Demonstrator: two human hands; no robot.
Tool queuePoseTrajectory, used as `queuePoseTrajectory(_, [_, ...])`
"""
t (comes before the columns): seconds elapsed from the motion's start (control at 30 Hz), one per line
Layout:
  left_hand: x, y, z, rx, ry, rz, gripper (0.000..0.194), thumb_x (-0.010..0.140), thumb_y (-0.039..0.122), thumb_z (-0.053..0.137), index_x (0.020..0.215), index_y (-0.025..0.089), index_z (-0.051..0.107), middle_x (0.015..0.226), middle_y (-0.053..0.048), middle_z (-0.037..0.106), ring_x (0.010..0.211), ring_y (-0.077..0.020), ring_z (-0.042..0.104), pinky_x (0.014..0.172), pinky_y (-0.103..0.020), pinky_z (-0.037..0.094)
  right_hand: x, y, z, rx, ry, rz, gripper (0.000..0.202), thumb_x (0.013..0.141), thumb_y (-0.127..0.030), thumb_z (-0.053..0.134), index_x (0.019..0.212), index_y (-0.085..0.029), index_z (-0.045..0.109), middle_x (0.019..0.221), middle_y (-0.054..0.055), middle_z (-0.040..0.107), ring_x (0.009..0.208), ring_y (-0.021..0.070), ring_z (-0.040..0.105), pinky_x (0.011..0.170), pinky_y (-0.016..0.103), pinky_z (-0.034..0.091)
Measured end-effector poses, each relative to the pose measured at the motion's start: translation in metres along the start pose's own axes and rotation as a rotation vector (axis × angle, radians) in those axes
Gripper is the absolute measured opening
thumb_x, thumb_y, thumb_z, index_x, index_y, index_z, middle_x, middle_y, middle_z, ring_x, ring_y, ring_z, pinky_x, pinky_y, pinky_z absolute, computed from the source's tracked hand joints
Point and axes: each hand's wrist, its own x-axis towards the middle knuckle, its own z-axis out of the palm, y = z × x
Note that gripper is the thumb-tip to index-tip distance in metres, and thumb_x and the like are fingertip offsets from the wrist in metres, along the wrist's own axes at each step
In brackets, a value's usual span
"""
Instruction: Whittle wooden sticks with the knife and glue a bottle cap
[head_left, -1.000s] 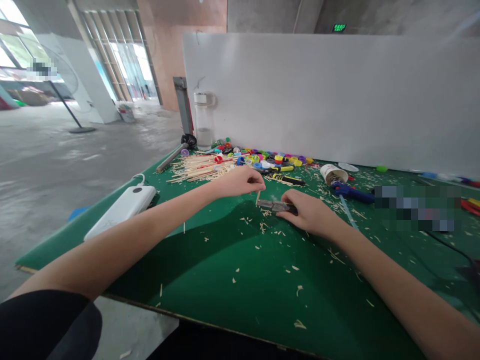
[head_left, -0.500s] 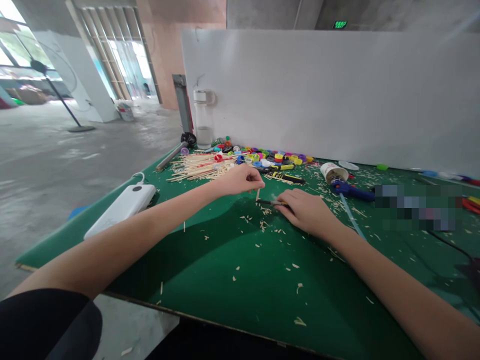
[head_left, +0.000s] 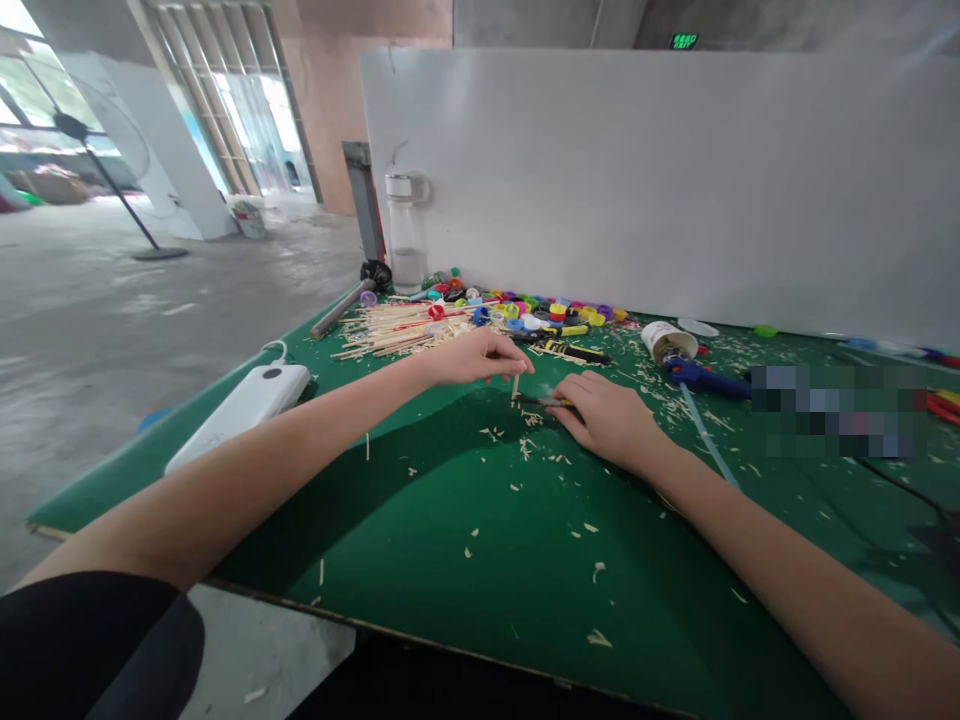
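L hand [head_left: 480, 355] fingers pinching a short wooden stick [head_left: 515, 386], near-vert. above green desk [head_left: 420, 540]; R hand [head_left: 604, 415] fingers wrapped rd. a knife [head_left: 535, 402], blade right by stick's lower end, shavings [head_left: 525, 446] scattered nearby.

Daylight is pouring through the window [head_left: 64, 75] at upper left, bleaching its panes nearly white, and the floor [head_left: 255, 280] is reflecting pale streaks. The left arm [head_left: 247, 470] is casting a broad, soft-edged shadow [head_left: 360, 510] across the table [head_left: 420, 590], whose near side is looking dim. Faint glare is spreading over the board [head_left: 660, 180], while an exit sign [head_left: 684, 41] is glowing green against dark concrete [head_left: 787, 25]. The wide lens is stretching both edges; the small stick [head_left: 515, 386] is appearing soft. Pixelation is masking a patch [head_left: 832, 410] at right.
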Motion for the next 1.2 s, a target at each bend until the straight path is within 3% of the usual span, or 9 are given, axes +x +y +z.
queuePoseTrajectory(0.3, [0.004, 0.005, 0.008, -0.003, -0.044, 0.094, 0.028, 0.088, 0.036, 0.051, 0.104, 0.022, 0.070, 0.095, -0.005, 0.063, 0.077, -0.0114, 0.060, 0.070, -0.025, 0.048, 0.014, -0.004, 0.004, 0.034, -0.048, -0.051, 0.021, 0.092, -0.036, 0.045, 0.088, -0.020, 0.057, 0.086, 0.004, 0.063, 0.082, 0.0174, 0.056, 0.054, 0.026, 0.032])
queuePoseTrajectory(0.4, [0.005, 0.006, 0.011, 0.049, 0.002, 0.067, 0.027, 0.088, 0.035, 0.052, 0.100, 0.019, 0.070, 0.089, -0.005, 0.064, 0.074, -0.0107, 0.059, 0.068, -0.024, 0.048, 0.014, -0.004, 0.006, 0.013, -0.029, -0.043, 0.024, 0.093, -0.038, 0.043, 0.088, -0.019, 0.057, 0.085, 0.005, 0.063, 0.081, 0.0174, 0.055, 0.053, 0.026, 0.030])
queuePoseTrajectory(0.63, [0.006, -0.014, 0.012, -0.164, 0.125, -0.067, 0.032, 0.085, 0.042, 0.053, 0.096, 0.016, 0.070, 0.091, -0.007, 0.069, 0.078, -0.0133, 0.064, 0.070, -0.026, 0.052, 0.007, -0.006, 0.005, -0.045, 0.057, -0.024, 0.026, 0.094, -0.037, 0.041, 0.086, -0.017, 0.056, 0.085, 0.006, 0.063, 0.079, 0.0169, 0.053, 0.058, 0.028, 0.032])
queuePoseTrajectory(0.77, [0.005, -0.012, 0.014, -0.100, 0.161, -0.073, 0.031, 0.083, 0.041, 0.055, 0.090, 0.016, 0.071, 0.084, -0.007, 0.071, 0.073, -0.0122, 0.063, 0.067, -0.024, 0.051, 0.006, -0.006, 0.006, -0.052, 0.074, -0.012, 0.026, 0.094, -0.037, 0.040, 0.085, -0.017, 0.055, 0.084, 0.005, 0.062, 0.079, 0.0169, 0.053, 0.058, 0.028, 0.032])
queuePoseTrajectory(1.2, [0.000, 0.004, 0.017, 0.034, 0.127, 0.031, 0.027, 0.083, 0.036, 0.055, 0.093, 0.017, 0.071, 0.076, -0.004, 0.069, 0.067, -0.0113, 0.060, 0.061, -0.024, 0.045, 0.021, -0.008, 0.002, 0.021, -0.118, -0.021, 0.023, 0.093, -0.037, 0.040, 0.085, -0.020, 0.053, 0.087, 0.005, 0.062, 0.080, 0.0177, 0.056, 0.053, 0.027, 0.030])
